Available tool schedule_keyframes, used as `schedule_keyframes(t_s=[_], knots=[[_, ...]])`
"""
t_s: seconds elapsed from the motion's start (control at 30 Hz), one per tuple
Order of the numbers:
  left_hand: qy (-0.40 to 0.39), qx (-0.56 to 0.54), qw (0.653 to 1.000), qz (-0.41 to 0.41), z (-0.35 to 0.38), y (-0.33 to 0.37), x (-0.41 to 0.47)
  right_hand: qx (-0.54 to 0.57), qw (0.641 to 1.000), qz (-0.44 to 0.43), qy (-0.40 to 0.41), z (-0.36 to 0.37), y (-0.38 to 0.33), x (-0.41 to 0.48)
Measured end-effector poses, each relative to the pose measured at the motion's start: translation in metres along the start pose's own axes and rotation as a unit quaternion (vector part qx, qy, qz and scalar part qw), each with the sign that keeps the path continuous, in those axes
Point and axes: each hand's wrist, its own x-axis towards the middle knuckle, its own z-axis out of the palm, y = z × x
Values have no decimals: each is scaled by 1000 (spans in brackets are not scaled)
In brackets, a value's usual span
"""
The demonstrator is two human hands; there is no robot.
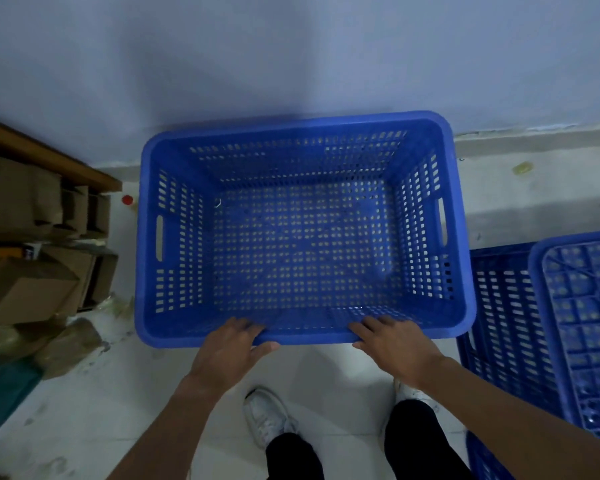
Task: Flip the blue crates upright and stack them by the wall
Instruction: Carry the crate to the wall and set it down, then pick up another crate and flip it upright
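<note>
Upright blue crate (300,230) on the pale floor (326,375), open side up, far rim close against the wall (291,64), whether touching cannot be told. Left hand (231,344) and right hand (392,344) both on the near rim, set apart toward either corner, fingers (246,329) curled over the lip and into the crate, thumbs outside: clamped on the rim, not merely resting, by the look of it. To the right, near but apart, an overturned crate (582,327) with ribbed underside showing, apparently sitting over another blue crate (499,306) beneath or beside it; exact nesting hard to tell. To the left, cardboard boxes (32,285) under a wooden shelf edge (49,154), and a small red-capped bottle (128,200) just beside the crate's left wall. Step in hand, probably: squaring this first crate into place as the base of the stack. Best done with an even push from both hands so the long side comes parallel to the wall, not skewed; low and sliding rather than lifted, since the perforated plastic likely flexes under a one-sided load. Worth minding the bottle on the left, which could tip if the crate drifts that way. Worth leaving the base flat and steady before letting go, as later crates depend on it. Shoes (267,417) close behind the near rim, so little room to step in further.
</note>
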Motion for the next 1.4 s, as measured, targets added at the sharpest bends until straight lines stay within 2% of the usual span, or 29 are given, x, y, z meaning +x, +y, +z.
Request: schedule_keyframes(t_s=[0.2,0.33,0.5,0.63,0.73,0.83,1.1,1.4], knots=[[28,127,990,46,-4,-2,18,-21,1000,-8,11,-23,20,17],[-6,129,991,21,-14,-6,22,-23,999,-29,-6,-24,23,25],[-73,120,989,-50,-24,14,19,35,997,58,-42,-30,12,21],[-96,34,990,-92,-45,37,3,92,980,131,-122,-54,5,0],[-78,-43,991,-101,-80,60,-24,128,968,145,-162,-97,1,-33],[-101,-83,985,-112,-125,92,-63,165,951,175,-195,-153,-3,-81],[-106,-139,974,-145,-243,191,-174,241,927,222,-184,-282,-10,-205],[-76,-158,978,-111,-289,266,-241,244,912,282,-172,-328,-17,-315]])
